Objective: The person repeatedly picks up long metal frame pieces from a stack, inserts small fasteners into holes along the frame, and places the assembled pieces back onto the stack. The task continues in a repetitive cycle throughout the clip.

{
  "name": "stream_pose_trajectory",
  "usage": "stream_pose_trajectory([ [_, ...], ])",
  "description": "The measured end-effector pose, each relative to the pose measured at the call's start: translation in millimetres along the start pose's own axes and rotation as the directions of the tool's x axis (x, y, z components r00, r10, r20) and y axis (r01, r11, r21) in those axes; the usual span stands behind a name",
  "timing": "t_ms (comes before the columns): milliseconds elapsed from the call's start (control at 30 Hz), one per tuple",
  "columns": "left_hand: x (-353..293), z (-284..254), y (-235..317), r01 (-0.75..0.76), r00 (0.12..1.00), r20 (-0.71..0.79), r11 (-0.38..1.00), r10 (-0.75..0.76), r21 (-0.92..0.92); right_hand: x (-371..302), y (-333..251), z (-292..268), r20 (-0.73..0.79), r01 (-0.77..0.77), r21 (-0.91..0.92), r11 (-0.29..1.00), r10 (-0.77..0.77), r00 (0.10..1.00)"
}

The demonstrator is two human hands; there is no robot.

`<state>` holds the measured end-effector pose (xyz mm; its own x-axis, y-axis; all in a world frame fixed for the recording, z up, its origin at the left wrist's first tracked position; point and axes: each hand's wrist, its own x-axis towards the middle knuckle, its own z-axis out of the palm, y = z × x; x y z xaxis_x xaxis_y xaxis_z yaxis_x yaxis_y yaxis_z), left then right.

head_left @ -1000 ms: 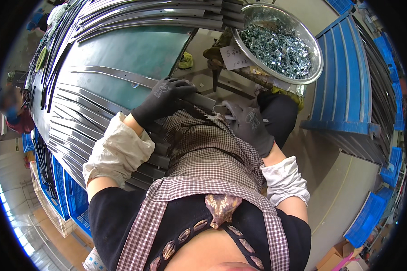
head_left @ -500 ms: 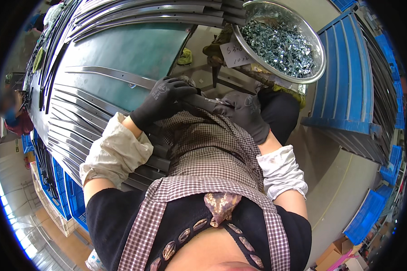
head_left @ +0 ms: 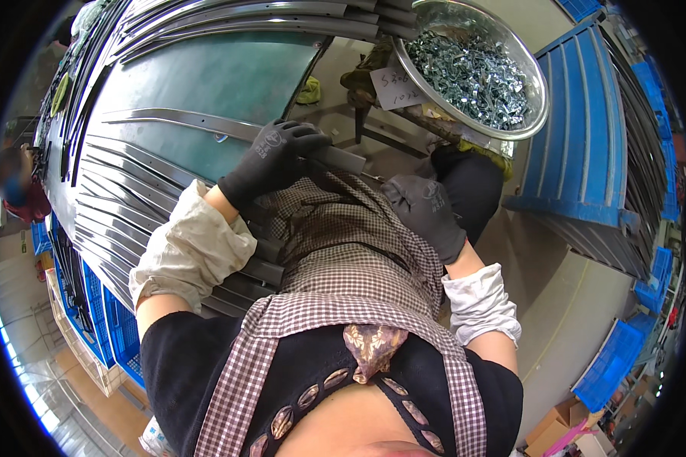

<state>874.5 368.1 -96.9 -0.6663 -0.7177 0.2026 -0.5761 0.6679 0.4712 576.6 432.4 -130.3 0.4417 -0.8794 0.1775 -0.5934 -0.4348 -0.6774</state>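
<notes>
My left hand (head_left: 277, 158), in a dark grey work glove, is wrapped round a long dark grey strip (head_left: 183, 119). The strip runs from over the green-topped table to above my lap, its bare end (head_left: 343, 159) sticking out past my fingers. Beyond that end, a short gap away, is my gloved right hand (head_left: 423, 207). Its fingers are curled together, and a small thin bit shows at their tips, too small to name. Several similar dark strips (head_left: 141, 179) lie side by side on the table, left of my forearm.
A round metal basin (head_left: 537, 114) full of small shiny metal clips (head_left: 469, 76) stands at the far right on a stool, beside a handwritten paper (head_left: 395, 88). More strips (head_left: 251, 23) lie along the table's far edge. A blue ribbed rack (head_left: 579, 129) holding strips stands right.
My right hand has come away from the strip's end and moved right and toward me, baring that end. My left hand keeps its grip, nearly in place.
</notes>
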Motion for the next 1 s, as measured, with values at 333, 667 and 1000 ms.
stream_pose_trajectory([
  [333,-7.7,-6.8,2.4,-0.002,0.999,0.04,0.999,0.004,-0.046,15.1,-14.1,-3.4,0.071,0.141,-0.226,0.964,-0.128,0.989],
  [667,-76.3,-75.5,-52.5,0.339,0.929,0.19,0.936,-0.318,-0.09,53.5,91.5,-101.9,-0.238,-0.182,-0.242,0.953,0.123,0.963],
  [1000,46.6,-94.5,-78.8,0.359,0.933,-0.098,0.899,-0.345,0.252,93.4,180.6,-126.4,-0.338,-0.503,-0.661,0.556,0.378,0.862],
])
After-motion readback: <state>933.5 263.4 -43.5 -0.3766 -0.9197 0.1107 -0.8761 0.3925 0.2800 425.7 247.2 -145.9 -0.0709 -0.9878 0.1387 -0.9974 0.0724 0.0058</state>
